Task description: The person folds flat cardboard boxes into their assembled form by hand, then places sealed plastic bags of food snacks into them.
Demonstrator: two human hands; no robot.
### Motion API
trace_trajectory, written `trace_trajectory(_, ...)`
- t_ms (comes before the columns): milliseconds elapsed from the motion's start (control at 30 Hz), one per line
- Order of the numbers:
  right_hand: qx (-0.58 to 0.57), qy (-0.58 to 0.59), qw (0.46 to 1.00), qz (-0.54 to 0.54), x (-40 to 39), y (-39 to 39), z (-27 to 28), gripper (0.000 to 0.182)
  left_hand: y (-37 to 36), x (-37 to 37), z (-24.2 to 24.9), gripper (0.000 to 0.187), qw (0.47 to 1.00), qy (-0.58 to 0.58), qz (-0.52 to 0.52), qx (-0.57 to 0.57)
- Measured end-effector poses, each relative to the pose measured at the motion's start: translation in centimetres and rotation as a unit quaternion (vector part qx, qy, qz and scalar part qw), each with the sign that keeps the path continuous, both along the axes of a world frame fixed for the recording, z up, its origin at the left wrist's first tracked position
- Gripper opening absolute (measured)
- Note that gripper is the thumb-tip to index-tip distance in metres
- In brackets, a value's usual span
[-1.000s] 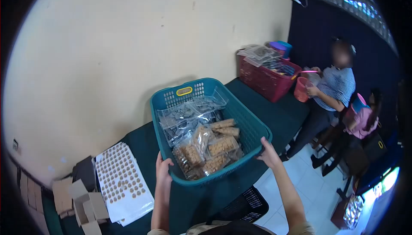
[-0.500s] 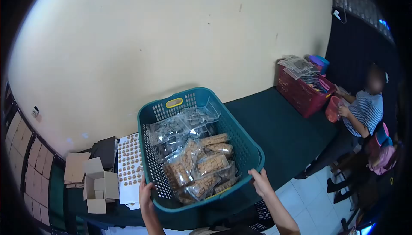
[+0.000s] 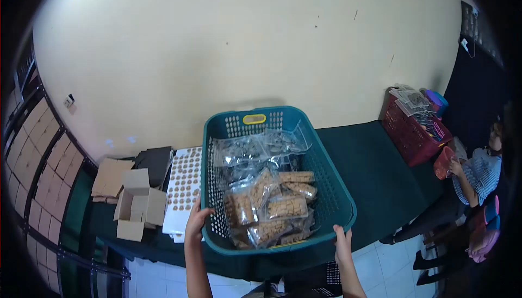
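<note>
Teal perforated plastic basket [image 3: 331,189], frame centre, full of bagged snacks [image 3: 269,205]: likely bulky, fairly light, rigid. Left hand [image 3: 197,221] and right hand [image 3: 342,242] clasp near rim corners.

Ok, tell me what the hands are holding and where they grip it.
Both hold the teal basket of bagged snacks: the left hand grips its near left rim, the right hand its near right rim.

Single head-worn view, looking forward and down; fisheye, close over basket [image 3: 337,189], table [image 3: 375,173], wall beyond
</note>
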State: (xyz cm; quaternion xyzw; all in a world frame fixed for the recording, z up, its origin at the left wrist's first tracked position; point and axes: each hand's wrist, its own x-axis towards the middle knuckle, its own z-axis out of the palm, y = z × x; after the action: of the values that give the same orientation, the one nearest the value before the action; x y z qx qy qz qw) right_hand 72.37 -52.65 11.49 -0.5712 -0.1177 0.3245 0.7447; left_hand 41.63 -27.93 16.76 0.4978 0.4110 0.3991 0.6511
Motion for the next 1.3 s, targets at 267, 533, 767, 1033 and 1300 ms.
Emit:
trace_trajectory(267,-0.058,-0.051,0.996,0.037,0.3,-0.3,0.7,0.035,-8.1,-0.3,-0.7,0.051,0.985,-0.132,0.106,0.040)
trace_trajectory(533,-0.057,-0.054,0.997,-0.006,-1.0,-0.2,1.0,0.036,-20.3,-8.4,-5.3,0.049,0.988,-0.056,0.072,-0.125)
trace_trajectory(767,-0.155,-0.510,0.802,-0.269,-3.7,0.5,2.9,0.054,-25.6,-23.5,-13.4,0.033,0.943,0.154,0.276,-0.107)
trace_trajectory(1033,-0.131,-0.495,0.770,0.380,-12.0,16.1,12.0,0.038,-19.9,-34.7,-9.7,0.028,0.921,0.197,0.336,0.012)
trace_trajectory(1300,-0.453,-0.479,0.629,0.412,-17.6,25.4,7.5,0.060,-17.5,-47.0,-9.0,0.022,0.886,0.191,0.416,0.074)
